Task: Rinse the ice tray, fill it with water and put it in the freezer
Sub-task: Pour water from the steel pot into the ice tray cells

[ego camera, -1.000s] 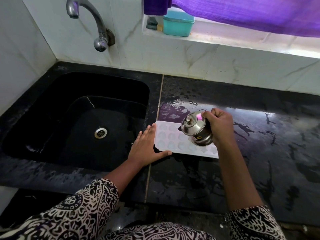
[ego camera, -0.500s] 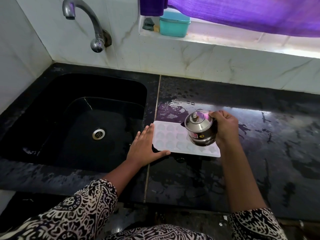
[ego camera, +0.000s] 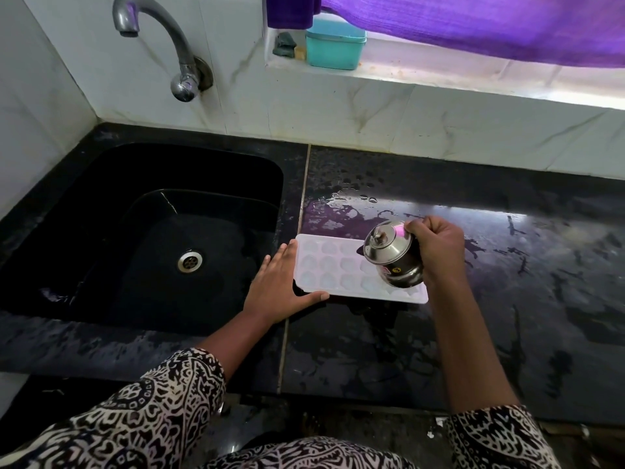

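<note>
1. The white ice tray [ego camera: 338,269] lies flat on the black stone counter [ego camera: 507,299], just right of centre in the frame, with its long side running left to right. Its left end sits close to the seam beside the sink.
2. The left hand [ego camera: 277,286] rests palm down at the tray's left end. Its fingers are straight and close together, pointing toward the top of the frame along the tray's short edge. The thumb is spread out to the right and touches the tray's near left corner.
3. The right hand [ego camera: 436,245] grips a small steel pot [ego camera: 392,255] with a knobbed lid, its fingers curled round the pot's right side. The pot hangs over the right half of the tray, tilted so that the lid faces the upper left. Whether water is leaving it cannot be told.
4. The tray's rounded cells look pale and glossy; how full they are is unclear.
5. A puddle [ego camera: 341,204] with scattered drops lies on the counter just behind the tray.
6. The black sink [ego camera: 101,198] fills the left of the frame, with a metal drain [ego camera: 190,261] at its bottom.
7. A curved steel tap [ego camera: 176,55] is fixed to the white tiled wall at the upper left.
8. On the window ledge [ego camera: 439,79] at the top stands a teal box [ego camera: 335,45], under a purple curtain [ego camera: 473,25].
9. Black-and-white patterned sleeves [ego camera: 152,418] show along the bottom edge.
</note>
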Demonstrator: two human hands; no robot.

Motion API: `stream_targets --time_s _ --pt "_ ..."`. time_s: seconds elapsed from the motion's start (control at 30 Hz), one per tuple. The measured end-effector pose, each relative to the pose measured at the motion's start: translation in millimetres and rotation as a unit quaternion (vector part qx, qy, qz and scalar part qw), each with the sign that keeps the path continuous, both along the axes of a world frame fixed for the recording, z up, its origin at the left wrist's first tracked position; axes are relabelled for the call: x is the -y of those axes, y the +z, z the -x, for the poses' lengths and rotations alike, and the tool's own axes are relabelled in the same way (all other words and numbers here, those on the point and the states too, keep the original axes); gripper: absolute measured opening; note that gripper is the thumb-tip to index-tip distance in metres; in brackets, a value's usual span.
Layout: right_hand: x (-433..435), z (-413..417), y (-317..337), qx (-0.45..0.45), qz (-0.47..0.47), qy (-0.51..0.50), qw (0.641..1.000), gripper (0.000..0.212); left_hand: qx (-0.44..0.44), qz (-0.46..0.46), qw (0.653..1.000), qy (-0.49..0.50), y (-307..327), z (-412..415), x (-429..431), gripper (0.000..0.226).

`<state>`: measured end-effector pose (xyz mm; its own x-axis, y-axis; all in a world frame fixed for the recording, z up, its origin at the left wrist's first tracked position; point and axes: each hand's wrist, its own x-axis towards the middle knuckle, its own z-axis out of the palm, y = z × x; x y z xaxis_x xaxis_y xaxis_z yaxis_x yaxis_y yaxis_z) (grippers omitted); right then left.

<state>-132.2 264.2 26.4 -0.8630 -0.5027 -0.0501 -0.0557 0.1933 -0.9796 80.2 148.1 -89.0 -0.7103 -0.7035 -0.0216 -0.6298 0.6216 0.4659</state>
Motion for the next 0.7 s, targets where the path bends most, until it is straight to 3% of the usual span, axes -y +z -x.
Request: stream_targets --time_s 0.5,0.7 --pt "-0.9 4.0 -0.1 -0.031 -0.026 0.006 0.999 0.029 -0.003 -0.004 1.000 0.004 -0.8 0.3 0.2 0.127" --pt "-0.9 5.0 -0.9 -0.035 -0.032 0.019 0.999 0.016 -0.002 -0.004 1.000 0.003 -0.5 0.8 0.0 0.128"
